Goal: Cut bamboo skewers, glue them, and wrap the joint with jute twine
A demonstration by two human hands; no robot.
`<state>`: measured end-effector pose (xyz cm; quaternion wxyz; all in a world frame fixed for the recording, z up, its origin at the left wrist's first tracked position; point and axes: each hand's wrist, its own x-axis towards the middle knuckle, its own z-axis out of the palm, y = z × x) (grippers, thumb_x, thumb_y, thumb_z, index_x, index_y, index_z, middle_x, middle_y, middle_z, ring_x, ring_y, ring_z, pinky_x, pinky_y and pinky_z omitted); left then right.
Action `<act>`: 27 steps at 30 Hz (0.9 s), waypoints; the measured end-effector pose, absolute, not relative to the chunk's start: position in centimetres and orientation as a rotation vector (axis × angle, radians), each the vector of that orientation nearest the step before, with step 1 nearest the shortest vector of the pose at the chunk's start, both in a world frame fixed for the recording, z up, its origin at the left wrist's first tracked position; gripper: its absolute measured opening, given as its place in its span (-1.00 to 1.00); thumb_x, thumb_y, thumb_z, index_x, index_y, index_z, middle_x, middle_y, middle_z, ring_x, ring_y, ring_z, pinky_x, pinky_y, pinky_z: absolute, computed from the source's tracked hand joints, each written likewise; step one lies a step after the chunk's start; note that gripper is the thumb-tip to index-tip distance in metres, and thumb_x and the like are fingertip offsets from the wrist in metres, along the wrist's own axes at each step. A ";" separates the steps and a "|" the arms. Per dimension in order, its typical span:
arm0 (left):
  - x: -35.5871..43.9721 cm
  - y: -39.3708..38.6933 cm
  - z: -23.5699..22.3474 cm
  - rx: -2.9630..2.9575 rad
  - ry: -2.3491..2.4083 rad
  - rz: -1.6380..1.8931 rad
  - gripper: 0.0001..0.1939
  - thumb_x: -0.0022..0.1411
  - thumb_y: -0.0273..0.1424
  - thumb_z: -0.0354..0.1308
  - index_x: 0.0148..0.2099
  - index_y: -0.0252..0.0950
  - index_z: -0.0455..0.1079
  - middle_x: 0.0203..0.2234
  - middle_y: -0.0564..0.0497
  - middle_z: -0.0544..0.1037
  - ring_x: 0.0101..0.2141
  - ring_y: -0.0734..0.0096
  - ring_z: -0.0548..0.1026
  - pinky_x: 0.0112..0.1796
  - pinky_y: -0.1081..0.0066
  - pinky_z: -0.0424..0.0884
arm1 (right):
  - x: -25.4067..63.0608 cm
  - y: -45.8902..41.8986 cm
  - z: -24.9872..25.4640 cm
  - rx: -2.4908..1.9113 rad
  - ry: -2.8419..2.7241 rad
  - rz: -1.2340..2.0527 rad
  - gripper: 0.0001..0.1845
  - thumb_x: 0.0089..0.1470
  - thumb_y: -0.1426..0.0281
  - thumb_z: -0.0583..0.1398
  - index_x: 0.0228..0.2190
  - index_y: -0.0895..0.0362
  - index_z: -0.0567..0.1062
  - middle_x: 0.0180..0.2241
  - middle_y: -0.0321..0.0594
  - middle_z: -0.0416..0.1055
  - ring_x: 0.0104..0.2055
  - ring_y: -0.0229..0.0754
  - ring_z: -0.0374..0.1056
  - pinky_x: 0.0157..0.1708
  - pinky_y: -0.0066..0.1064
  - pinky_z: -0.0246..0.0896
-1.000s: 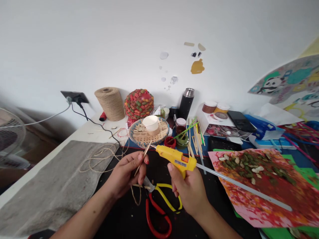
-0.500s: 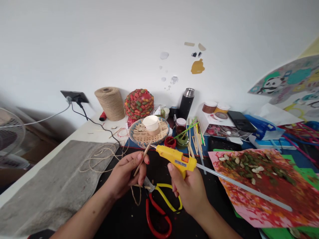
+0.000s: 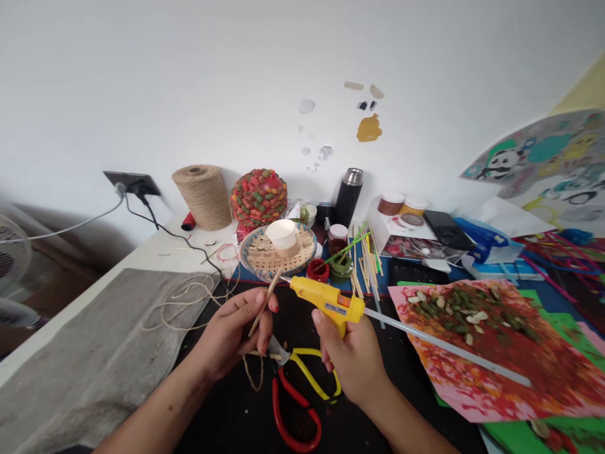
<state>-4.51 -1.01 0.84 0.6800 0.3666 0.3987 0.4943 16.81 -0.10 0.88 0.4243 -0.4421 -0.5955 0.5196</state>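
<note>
My left hand (image 3: 243, 321) pinches a thin wooden stick (image 3: 265, 302), which slants upward between thumb and fingers. Wrapped round the grip of a yellow hot glue gun (image 3: 324, 296) is my right hand (image 3: 352, 353). The gun's nozzle points left and is at or very close to the stick's upper end; I cannot tell whether they touch. A long translucent glue stick (image 3: 449, 345) juts from the gun's back. Below my hands lie scissors (image 3: 302, 410) with one red and one yellow handle. A loop of twine (image 3: 255, 377) hangs under my left hand.
Behind the hands stand a woven basket (image 3: 253, 252) with a white paper cup (image 3: 281, 234), paint jars (image 3: 317, 271), and several wooden sticks (image 3: 366, 265). A twine spool (image 3: 203, 198) and black flask (image 3: 348, 198) stand by the wall. Painted pink paper (image 3: 472, 403) lies right, grey cloth (image 3: 108, 340) left.
The whole scene has shifted slightly left in the picture as the camera turned a little. Both hands keep their grips, and the nozzle stays by the stick's upper end.
</note>
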 end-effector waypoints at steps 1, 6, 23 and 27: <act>-4.6 -1.1 0.9 0.823 0.907 1.108 -0.51 0.26 0.05 0.34 -0.24 -0.31 0.44 -0.76 0.04 0.50 -0.79 0.67 -0.02 -0.72 0.61 -0.17 | 16.8 -0.1 0.8 -1.113 -1.504 1.296 -0.43 0.27 -0.13 0.17 -0.50 0.07 0.38 -0.75 -0.42 0.17 -0.73 -0.32 0.11 -0.73 -0.50 -0.06; -5.2 -1.0 1.1 0.830 0.940 1.164 -0.52 0.26 0.06 0.34 -0.23 -0.30 0.44 -0.76 0.08 0.46 -0.76 0.65 0.01 -0.69 0.59 -0.13 | 16.6 0.0 -0.2 -1.157 -1.545 1.303 -0.44 0.24 -0.16 0.18 -0.42 0.08 0.48 -0.75 -0.42 0.17 -0.71 -0.28 0.15 -0.72 -0.49 0.00; -5.9 -0.2 1.9 0.854 0.948 1.290 -0.45 0.12 0.12 0.39 -0.26 -0.30 0.46 -0.72 0.11 0.44 -0.78 0.72 0.03 -0.68 0.62 -0.10 | 18.2 1.0 1.8 -1.093 -1.289 1.401 -0.37 0.17 -0.18 0.23 -0.20 0.18 0.52 -0.68 -0.44 0.33 -0.72 -0.33 0.20 -0.70 -0.52 -0.04; -6.0 -0.3 2.2 0.839 0.943 1.298 -0.43 0.04 0.12 0.43 -0.28 -0.32 0.47 -0.70 0.09 0.46 -0.77 0.73 0.04 -0.68 0.63 -0.09 | 21.6 1.0 3.6 -1.101 -1.272 1.418 -0.35 0.19 -0.17 0.20 -0.08 0.17 0.48 -0.55 -0.34 0.45 -0.62 -0.22 0.39 -0.66 -0.49 0.09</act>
